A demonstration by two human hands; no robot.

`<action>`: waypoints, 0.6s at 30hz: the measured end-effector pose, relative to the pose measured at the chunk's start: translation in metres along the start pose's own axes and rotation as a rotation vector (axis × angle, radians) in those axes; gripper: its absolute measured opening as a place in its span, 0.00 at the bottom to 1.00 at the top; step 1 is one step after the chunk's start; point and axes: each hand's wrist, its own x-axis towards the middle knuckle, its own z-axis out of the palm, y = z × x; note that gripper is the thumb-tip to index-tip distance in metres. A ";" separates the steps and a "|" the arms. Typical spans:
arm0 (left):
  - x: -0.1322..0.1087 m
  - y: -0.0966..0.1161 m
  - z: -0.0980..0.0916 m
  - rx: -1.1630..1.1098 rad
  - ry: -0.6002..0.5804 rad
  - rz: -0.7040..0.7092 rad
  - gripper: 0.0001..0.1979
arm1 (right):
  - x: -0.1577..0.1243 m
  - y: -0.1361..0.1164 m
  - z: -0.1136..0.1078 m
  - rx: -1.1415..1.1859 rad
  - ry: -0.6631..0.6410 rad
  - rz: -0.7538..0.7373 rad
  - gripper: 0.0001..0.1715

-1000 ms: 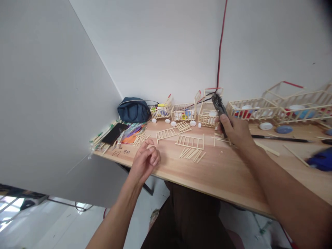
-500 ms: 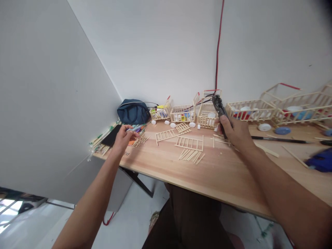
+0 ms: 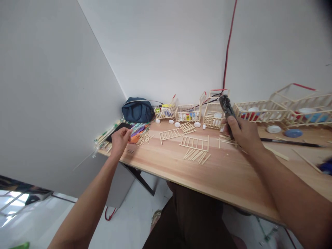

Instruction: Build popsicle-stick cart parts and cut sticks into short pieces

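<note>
My right hand [image 3: 246,133] is wrapped round black pliers [image 3: 228,110], whose dark head points up and away over the table. Behind the tool stands a small cart of thin wooden sticks [image 3: 213,117]. At the left end of the table, my left hand [image 3: 120,139] is closed, thumb and fingertips together. Whatever it may pinch is too small to make out. Close by lie a black flat item [image 3: 114,133], coloured sheets [image 3: 135,139] and a heap of short sticks [image 3: 145,136]. Between my hands lie ladder-like stick frames [image 3: 194,142] and a row of loose sticks [image 3: 196,156].
Several stick carts with plastic caps, such as one on the right [image 3: 259,112], line the wall. A blue bag [image 3: 137,110] sits in the back left corner. A blue cap [image 3: 293,133] and a black rod [image 3: 293,141] lie at right. A red cord [image 3: 228,48] hangs down the wall.
The camera has turned slightly left, so the table appears further right. My left hand has drawn back a little from the short sticks, its fingers closer together. My right hand still grips the pliers.
</note>
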 end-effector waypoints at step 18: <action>-0.114 0.099 0.016 -0.258 -0.295 0.389 0.14 | 0.001 0.001 0.002 0.026 0.013 -0.020 0.35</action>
